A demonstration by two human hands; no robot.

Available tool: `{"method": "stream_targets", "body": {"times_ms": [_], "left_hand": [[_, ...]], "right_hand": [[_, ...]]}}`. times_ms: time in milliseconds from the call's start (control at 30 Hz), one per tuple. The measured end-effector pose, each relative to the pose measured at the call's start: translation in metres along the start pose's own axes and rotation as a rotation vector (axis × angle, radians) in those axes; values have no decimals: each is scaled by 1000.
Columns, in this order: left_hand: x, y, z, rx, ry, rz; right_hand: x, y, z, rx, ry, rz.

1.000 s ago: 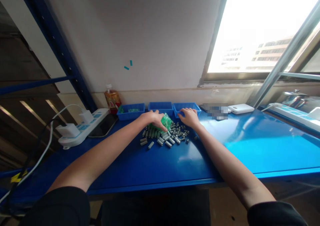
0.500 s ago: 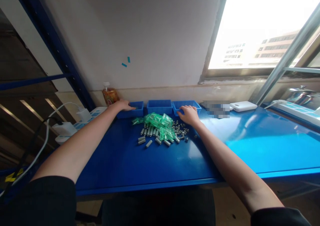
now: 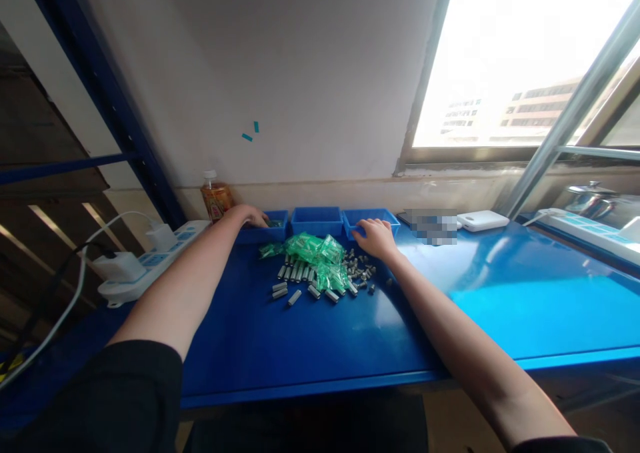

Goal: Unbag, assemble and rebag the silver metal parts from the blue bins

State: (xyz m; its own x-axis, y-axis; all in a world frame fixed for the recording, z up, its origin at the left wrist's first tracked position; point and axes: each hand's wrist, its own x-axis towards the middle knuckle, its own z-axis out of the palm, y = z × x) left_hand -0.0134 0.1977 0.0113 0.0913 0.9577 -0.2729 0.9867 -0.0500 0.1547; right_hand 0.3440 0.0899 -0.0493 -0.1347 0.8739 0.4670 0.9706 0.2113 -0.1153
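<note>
Three blue plastic bins stand in a row along the wall. My left hand (image 3: 254,216) reaches into the left bin (image 3: 281,224), its fingertips hidden inside; small green packets show beside them. My right hand (image 3: 376,235) is closed over the near rim of the right bin (image 3: 394,227), fingers bent inward. Between them stands the middle bin (image 3: 317,221), which neither hand touches. In front lies a heap of green plastic packets (image 3: 313,247). Silver metal cylinders (image 3: 295,297) lie beneath and before the heap, and small metal fittings (image 3: 367,273) are scattered on its right.
The blue table (image 3: 320,346) has a raised front edge. A bottle of amber drink (image 3: 216,199) stands at the back left, near a white power strip (image 3: 173,249). A white box-shaped device (image 3: 483,220) and a second power strip (image 3: 590,231) lie on the right.
My left hand has shifted slightly right and deeper into the left bin, fingers pointing more downward. My right hand stays on the right bin. The view has tilted a little.
</note>
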Motion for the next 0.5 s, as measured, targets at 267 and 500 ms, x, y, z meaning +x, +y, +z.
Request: {"method": "stream_targets", "body": {"times_ms": [267, 500], "left_hand": [[-12, 12, 8, -218, 195, 0], [-68, 33, -12, -778, 587, 215]], "right_hand": [[2, 3, 0, 5, -15, -9], [1, 2, -2, 3, -28, -3]]}}
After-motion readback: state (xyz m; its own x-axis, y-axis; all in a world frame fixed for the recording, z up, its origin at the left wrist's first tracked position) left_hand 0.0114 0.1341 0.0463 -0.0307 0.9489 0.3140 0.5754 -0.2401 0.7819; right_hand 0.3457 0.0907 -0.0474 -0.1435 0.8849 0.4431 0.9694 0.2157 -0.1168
